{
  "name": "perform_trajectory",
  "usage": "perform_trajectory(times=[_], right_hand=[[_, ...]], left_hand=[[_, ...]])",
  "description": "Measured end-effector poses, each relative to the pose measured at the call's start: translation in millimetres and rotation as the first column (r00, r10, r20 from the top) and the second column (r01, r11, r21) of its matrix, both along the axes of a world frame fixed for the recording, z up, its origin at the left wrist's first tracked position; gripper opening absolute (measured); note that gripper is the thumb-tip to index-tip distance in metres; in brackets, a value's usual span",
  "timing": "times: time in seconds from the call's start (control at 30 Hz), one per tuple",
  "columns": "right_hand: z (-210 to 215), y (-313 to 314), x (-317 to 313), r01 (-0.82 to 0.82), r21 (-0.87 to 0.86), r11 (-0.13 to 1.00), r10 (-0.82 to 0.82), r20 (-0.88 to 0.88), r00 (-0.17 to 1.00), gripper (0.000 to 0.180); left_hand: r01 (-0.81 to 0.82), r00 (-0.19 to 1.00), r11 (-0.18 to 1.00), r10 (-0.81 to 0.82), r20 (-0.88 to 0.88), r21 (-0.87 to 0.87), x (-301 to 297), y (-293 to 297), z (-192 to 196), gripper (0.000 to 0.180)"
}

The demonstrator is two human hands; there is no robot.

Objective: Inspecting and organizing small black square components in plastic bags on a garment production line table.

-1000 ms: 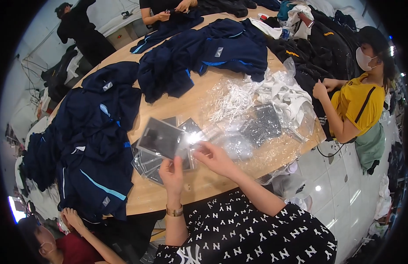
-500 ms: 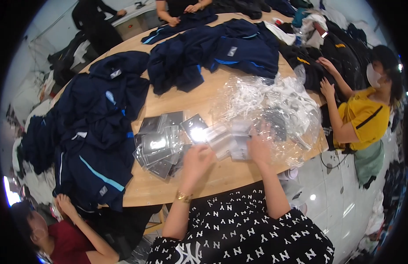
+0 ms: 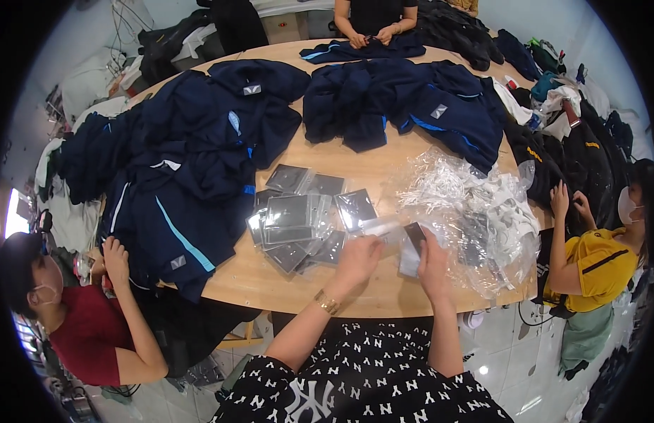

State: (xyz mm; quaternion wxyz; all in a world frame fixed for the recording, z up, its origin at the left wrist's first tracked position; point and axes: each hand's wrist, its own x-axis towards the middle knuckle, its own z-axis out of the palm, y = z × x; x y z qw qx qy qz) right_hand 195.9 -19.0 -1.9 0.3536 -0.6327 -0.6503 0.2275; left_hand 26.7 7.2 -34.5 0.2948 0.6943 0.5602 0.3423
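Note:
My left hand (image 3: 361,259) has its fingers pinched at the edge of a small clear plastic bag (image 3: 380,226). My right hand (image 3: 433,262), thumb and fingers closed, grips a dark flat card (image 3: 414,235) tilted up off the table. A pale translucent sheet or bag (image 3: 409,262) is just under that card, between my hands. To the left of my hands lies a loose pile of clear zip bags with dark square cards (image 3: 287,217) inside. One more bagged card (image 3: 356,209) rests apart, just beyond my left hand.
Crumpled clear plastic with white strings (image 3: 475,211) is heaped right of my hands. Navy garments (image 3: 193,183) with light blue trim cover the wooden table's (image 3: 320,290) left side and far part. Co-workers sit left and right, and another stands at the far edge.
The view has shifted, so the table sits differently in it. My right hand, blurred over the plastic before, now holds up a dark card. My left hand has come to the clear bag's edge.

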Motion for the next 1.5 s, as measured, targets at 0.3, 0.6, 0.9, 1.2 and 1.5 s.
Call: perform_trajectory(times=[0.3, 0.6, 0.9, 1.2, 1.5], right_hand=[[43, -4, -28, -0.092, 0.127, 0.988, 0.094, -0.009, 0.996, 0.032], [41, 3, -49, 0.058, 0.157, 0.986, -0.041, -0.113, 0.993, 0.043], [68, -1, -71, 0.053, 0.232, 0.971, 0.014, -0.276, 0.961, 0.036], [52, 8, -81, -0.083, 0.117, 0.99, 0.142, -0.704, 0.696, 0.027], [51, 10, -75, -0.135, 0.18, 0.974, 0.215, -0.568, 0.795, 0.023]], left_hand=[[-0.033, 0.812, 0.966, 0.175, 0.556, -0.256, -36, 9, 54, 0.012], [0.064, 0.416, 0.962, 0.216, 0.883, -0.265, -45, -1, 91, 0.017], [-0.267, 0.812, 0.96, 0.176, 0.556, 0.086, -38, -14, 81, 0.026], [-0.093, 0.938, 0.939, -0.028, 0.345, 0.331, -19, -28, 86, 0.022], [-0.048, 0.68, 0.997, 0.075, 0.729, -0.058, -21, -24, 81, 0.016]])
